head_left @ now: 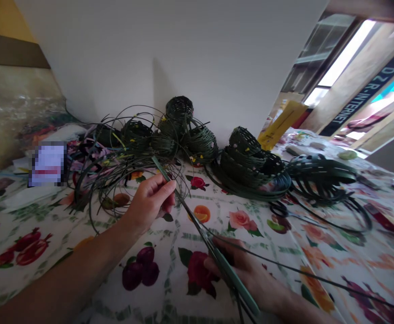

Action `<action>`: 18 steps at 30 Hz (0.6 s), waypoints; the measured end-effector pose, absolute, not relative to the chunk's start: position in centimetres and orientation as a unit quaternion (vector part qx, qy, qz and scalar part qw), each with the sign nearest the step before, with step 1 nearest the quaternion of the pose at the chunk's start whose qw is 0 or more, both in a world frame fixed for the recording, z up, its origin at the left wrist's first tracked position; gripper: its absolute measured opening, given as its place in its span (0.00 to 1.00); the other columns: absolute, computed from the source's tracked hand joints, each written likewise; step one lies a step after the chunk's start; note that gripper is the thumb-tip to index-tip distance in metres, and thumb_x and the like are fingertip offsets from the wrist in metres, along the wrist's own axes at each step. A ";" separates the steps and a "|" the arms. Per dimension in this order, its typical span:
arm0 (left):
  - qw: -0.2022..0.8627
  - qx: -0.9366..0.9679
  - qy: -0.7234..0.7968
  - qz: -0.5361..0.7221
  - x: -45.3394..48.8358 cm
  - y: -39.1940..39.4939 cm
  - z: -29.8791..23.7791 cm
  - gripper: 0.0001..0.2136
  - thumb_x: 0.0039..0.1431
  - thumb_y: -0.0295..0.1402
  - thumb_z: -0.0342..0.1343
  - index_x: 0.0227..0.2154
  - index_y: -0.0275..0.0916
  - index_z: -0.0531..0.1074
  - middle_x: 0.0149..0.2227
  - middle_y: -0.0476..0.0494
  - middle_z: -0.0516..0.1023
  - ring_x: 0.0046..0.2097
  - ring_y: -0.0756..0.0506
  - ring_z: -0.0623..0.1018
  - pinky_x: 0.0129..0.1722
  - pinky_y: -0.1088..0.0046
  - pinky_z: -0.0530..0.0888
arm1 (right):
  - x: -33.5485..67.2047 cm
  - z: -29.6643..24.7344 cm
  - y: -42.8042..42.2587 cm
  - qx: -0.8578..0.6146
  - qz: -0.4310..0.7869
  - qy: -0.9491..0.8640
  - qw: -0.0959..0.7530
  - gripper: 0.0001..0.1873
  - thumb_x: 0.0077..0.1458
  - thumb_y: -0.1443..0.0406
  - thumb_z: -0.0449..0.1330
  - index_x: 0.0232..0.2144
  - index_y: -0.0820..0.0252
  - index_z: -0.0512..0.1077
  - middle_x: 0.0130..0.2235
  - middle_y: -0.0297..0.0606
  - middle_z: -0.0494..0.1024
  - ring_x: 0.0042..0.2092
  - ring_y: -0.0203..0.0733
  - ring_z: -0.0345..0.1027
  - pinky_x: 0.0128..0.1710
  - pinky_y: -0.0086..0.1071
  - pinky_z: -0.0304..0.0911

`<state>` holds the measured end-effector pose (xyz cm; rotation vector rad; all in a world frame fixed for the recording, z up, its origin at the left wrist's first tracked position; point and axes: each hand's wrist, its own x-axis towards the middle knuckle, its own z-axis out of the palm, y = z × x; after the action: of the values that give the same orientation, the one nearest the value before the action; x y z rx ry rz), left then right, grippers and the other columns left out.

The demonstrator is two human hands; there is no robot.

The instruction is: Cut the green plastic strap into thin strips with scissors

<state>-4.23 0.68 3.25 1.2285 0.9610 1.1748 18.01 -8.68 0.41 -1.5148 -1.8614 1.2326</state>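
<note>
My left hand pinches a long dark green weaving strip between thumb and fingers, and a short end pokes out past the fingertips. From there the strip slants down to the right, towards me. My right hand is closed about its lower part, where a wider, lighter green length shows; some of its fingers are hidden behind the strips. A thin dark strand trails off to the right edge. Just beyond my left hand lies a tangle of thin dark strands.
Several dark green woven baskets stand along the white wall, with more stacked baskets to the right. Coiled strips and scissors lie right of these. A lit phone is at left on the fruit-patterned tablecloth.
</note>
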 end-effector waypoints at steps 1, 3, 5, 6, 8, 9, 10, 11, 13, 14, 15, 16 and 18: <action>0.560 0.522 0.407 0.499 -4.2 0.7 3.3 0.14 0.57 0.39 0.58 0.21 0.38 0.65 0.18 0.52 0.70 0.17 0.54 0.66 0.15 0.80 0.60 | 17.9 0.5 -8.7 -0.542 0.455 -0.673 0.215 0.16 0.58 0.52 0.58 0.36 0.58 0.76 0.31 0.34 0.74 0.34 0.43 0.68 0.36 0.33 0.64; 0.558 0.523 0.406 0.500 -4.3 0.7 3.3 0.14 0.58 0.38 0.58 0.21 0.38 0.65 0.18 0.52 0.70 0.17 0.54 0.66 0.15 0.80 0.60 | 17.8 0.8 -8.6 -0.533 0.471 -0.671 0.210 0.16 0.58 0.52 0.58 0.36 0.58 0.75 0.30 0.33 0.73 0.33 0.42 0.67 0.34 0.32 0.63; 0.556 0.526 0.405 0.500 -4.3 0.7 3.2 0.14 0.58 0.38 0.58 0.21 0.38 0.65 0.18 0.53 0.70 0.17 0.55 0.66 0.15 0.80 0.60 | 17.7 0.9 -8.6 -0.525 0.481 -0.671 0.207 0.17 0.59 0.51 0.57 0.35 0.59 0.74 0.30 0.34 0.72 0.33 0.41 0.66 0.33 0.31 0.62; 0.555 0.526 0.405 0.501 -4.4 0.7 3.2 0.14 0.58 0.38 0.58 0.21 0.38 0.65 0.18 0.53 0.70 0.17 0.55 0.66 0.15 0.80 0.60 | 17.7 0.9 -8.6 -0.520 0.484 -0.672 0.208 0.17 0.60 0.51 0.57 0.35 0.59 0.73 0.30 0.34 0.72 0.33 0.41 0.65 0.32 0.30 0.61; 0.557 0.524 0.405 0.501 -4.4 0.7 3.2 0.14 0.57 0.39 0.58 0.21 0.38 0.65 0.18 0.53 0.70 0.17 0.54 0.66 0.15 0.80 0.59 | 17.7 0.8 -8.6 -0.513 0.488 -0.674 0.212 0.17 0.60 0.51 0.57 0.32 0.60 0.71 0.29 0.33 0.71 0.31 0.39 0.64 0.30 0.30 0.60; 0.559 0.522 0.405 0.501 -4.4 0.7 3.2 0.14 0.57 0.39 0.58 0.21 0.38 0.65 0.18 0.53 0.70 0.17 0.55 0.66 0.14 0.80 0.59 | 17.6 0.7 -8.6 -0.510 0.488 -0.675 0.213 0.18 0.60 0.52 0.57 0.30 0.60 0.70 0.28 0.32 0.69 0.30 0.38 0.62 0.29 0.29 0.59; 0.562 0.518 0.406 0.501 -4.4 0.6 3.2 0.14 0.57 0.39 0.58 0.21 0.38 0.65 0.18 0.53 0.70 0.17 0.55 0.66 0.14 0.80 0.59 | 17.6 0.6 -8.6 -0.509 0.487 -0.677 0.214 0.18 0.60 0.52 0.57 0.28 0.60 0.68 0.26 0.31 0.68 0.29 0.37 0.61 0.28 0.29 0.57; 0.563 0.515 0.407 0.502 -4.4 0.6 3.2 0.14 0.57 0.39 0.58 0.21 0.38 0.65 0.18 0.53 0.70 0.17 0.55 0.66 0.14 0.80 0.59 | 17.6 0.5 -8.6 -0.508 0.485 -0.679 0.215 0.18 0.60 0.52 0.57 0.27 0.59 0.67 0.25 0.30 0.67 0.28 0.36 0.60 0.28 0.29 0.57; 0.567 0.511 0.408 0.501 -4.3 0.6 3.3 0.14 0.57 0.39 0.58 0.21 0.38 0.64 0.18 0.53 0.70 0.17 0.54 0.66 0.14 0.80 0.59 | 17.7 0.3 -8.5 -0.508 0.478 -0.684 0.211 0.18 0.60 0.52 0.56 0.26 0.59 0.66 0.25 0.30 0.66 0.28 0.36 0.59 0.28 0.28 0.57; 0.571 0.511 0.407 0.497 -4.3 0.6 3.4 0.14 0.57 0.39 0.58 0.21 0.38 0.64 0.18 0.53 0.71 0.17 0.54 0.67 0.14 0.80 0.60 | 17.8 0.3 -8.5 -0.513 0.471 -0.687 0.206 0.18 0.60 0.52 0.56 0.27 0.59 0.67 0.25 0.30 0.67 0.29 0.36 0.59 0.29 0.28 0.57; 0.574 0.512 0.408 0.492 -4.3 0.7 3.5 0.14 0.57 0.39 0.58 0.21 0.38 0.65 0.18 0.52 0.71 0.17 0.54 0.67 0.15 0.80 0.60 | 17.8 0.3 -8.5 -0.521 0.462 -0.689 0.200 0.18 0.60 0.52 0.56 0.28 0.59 0.68 0.26 0.31 0.67 0.29 0.37 0.60 0.29 0.29 0.58; 0.575 0.512 0.411 0.489 -4.3 0.7 3.6 0.14 0.57 0.40 0.58 0.21 0.38 0.65 0.18 0.52 0.72 0.17 0.53 0.68 0.15 0.79 0.61 | 17.9 0.3 -8.5 -0.530 0.454 -0.689 0.194 0.17 0.60 0.52 0.56 0.29 0.59 0.69 0.27 0.31 0.67 0.30 0.37 0.60 0.29 0.29 0.58; 0.560 0.516 0.419 0.494 -4.5 0.8 3.9 0.14 0.57 0.40 0.57 0.21 0.38 0.65 0.19 0.51 0.72 0.18 0.53 0.69 0.16 0.79 0.63 | 18.1 0.3 -8.4 -0.547 0.437 -0.690 0.186 0.17 0.59 0.51 0.57 0.29 0.59 0.70 0.28 0.32 0.68 0.31 0.38 0.61 0.30 0.29 0.59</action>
<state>-4.50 0.84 3.94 1.2169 0.9881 1.1654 18.08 -8.38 0.26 -1.5413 -1.9426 1.2298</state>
